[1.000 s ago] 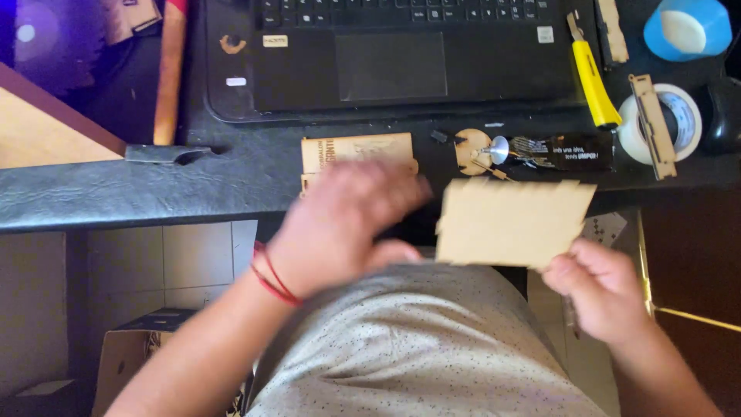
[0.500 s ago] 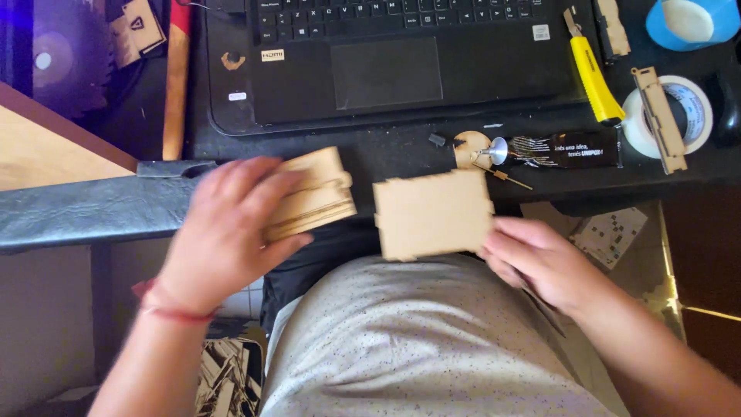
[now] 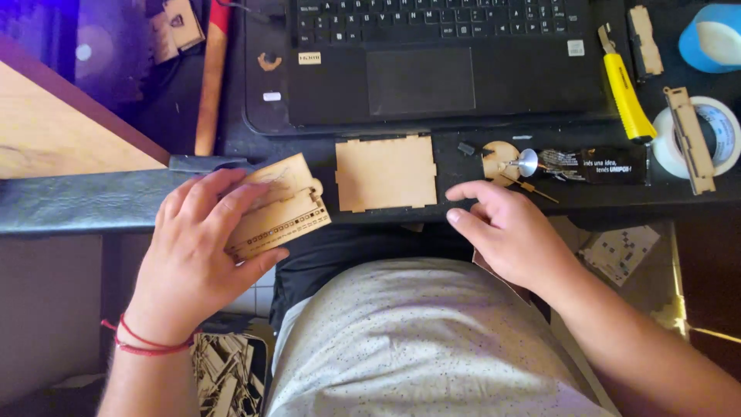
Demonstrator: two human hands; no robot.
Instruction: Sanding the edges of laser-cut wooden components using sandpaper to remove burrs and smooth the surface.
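Note:
My left hand (image 3: 197,251) grips a small stack of thin laser-cut wooden pieces (image 3: 282,208) at the table's front edge, left of centre. A flat, notched wooden panel (image 3: 385,172) lies on the dark table just below the laptop. My right hand (image 3: 513,235) hovers to the right of that panel with its fingers spread and nothing in it, index finger pointing toward the panel's right edge. A black glue tube (image 3: 590,164) with a silver nozzle lies just beyond the right hand, beside a small round wooden disc (image 3: 498,157).
A black laptop (image 3: 432,58) fills the back middle. A yellow utility knife (image 3: 627,89), a tape roll (image 3: 714,135) with a wooden strip across it and a blue roll (image 3: 714,35) sit at right. A wooden board (image 3: 54,127) lies left. Scraps fill a box (image 3: 228,371) on the floor.
The right hand has put the flat panel down on the table and let go. The left hand with the wooden stack has shifted slightly left and down.

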